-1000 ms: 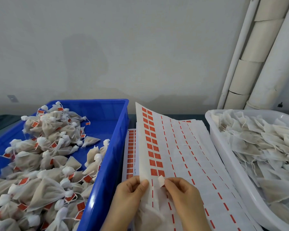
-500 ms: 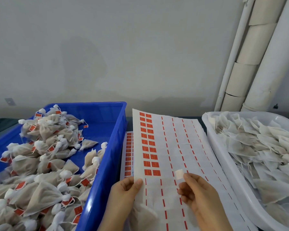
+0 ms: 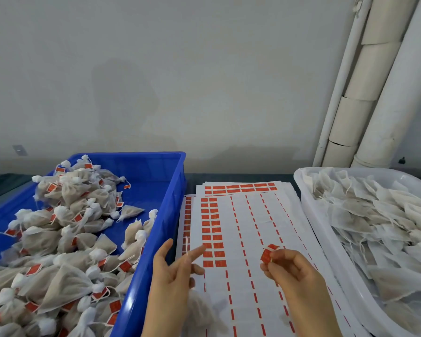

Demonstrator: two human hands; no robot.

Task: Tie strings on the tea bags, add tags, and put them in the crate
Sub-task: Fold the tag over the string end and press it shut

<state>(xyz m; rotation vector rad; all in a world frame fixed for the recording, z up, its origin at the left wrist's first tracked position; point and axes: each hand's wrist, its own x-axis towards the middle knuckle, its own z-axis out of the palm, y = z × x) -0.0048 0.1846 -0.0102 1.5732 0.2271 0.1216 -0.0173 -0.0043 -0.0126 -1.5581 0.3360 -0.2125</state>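
My right hand (image 3: 289,271) pinches a red tag sticker (image 3: 268,253) above the white sticker sheet (image 3: 253,222). My left hand (image 3: 174,273) hovers at the sheet's left edge with thumb and index finger stretched out. A thin white string (image 3: 186,244) stands up over that index finger, and the lower fingers curl on a blurred tea bag (image 3: 202,310) under the palm. The blue crate (image 3: 178,205) on the left holds several tied, tagged tea bags (image 3: 71,215).
A white basin (image 3: 306,205) on the right is piled with untied tea bags (image 3: 379,215). More sticker sheets (image 3: 238,187) lie stacked beneath the top one. White pipes (image 3: 374,105) run up the wall at the back right.
The lifted sticker sheet has dropped flat. My right hand has turned the peeled tag red side up. My left hand has let go of the sheet and spread its fingers, showing the string.
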